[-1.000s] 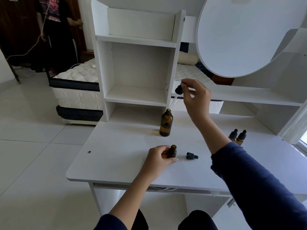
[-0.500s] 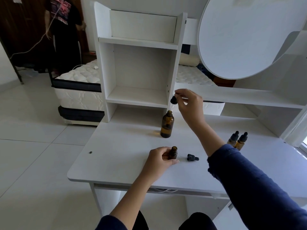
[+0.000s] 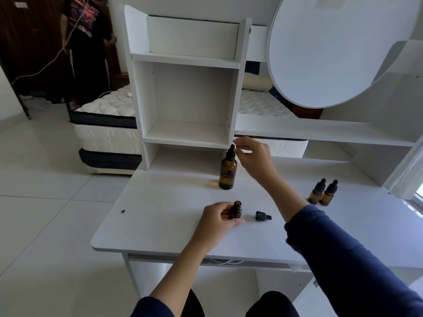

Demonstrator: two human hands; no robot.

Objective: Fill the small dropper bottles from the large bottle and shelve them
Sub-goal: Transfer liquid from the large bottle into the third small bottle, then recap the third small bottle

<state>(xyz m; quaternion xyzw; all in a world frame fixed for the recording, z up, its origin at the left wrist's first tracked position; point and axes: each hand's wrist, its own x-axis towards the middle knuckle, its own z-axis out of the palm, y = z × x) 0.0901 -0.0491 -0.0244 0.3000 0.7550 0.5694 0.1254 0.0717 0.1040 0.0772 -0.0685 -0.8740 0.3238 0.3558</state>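
Note:
The large amber bottle (image 3: 227, 172) stands at the middle of the white desk (image 3: 160, 213), with its black dropper (image 3: 231, 152) seated in its neck. My right hand (image 3: 253, 156) hovers just right of the dropper bulb, fingers apart, with nothing held between them. My left hand (image 3: 217, 219) grips a small amber bottle (image 3: 237, 209) upright on the desk, its mouth uncapped. That bottle's black dropper cap (image 3: 263, 216) lies on its side just to the right. Two capped small bottles (image 3: 322, 194) stand together at the right.
A white shelf unit (image 3: 186, 133) with bare compartments rises behind the large bottle. A long low shelf (image 3: 320, 131) runs to the right under a round white panel (image 3: 332, 49). A bed and a standing person are beyond the desk at the left.
My right hand lowered the dropper into the large bottle's neck and let go of it. My left hand stayed on the small bottle.

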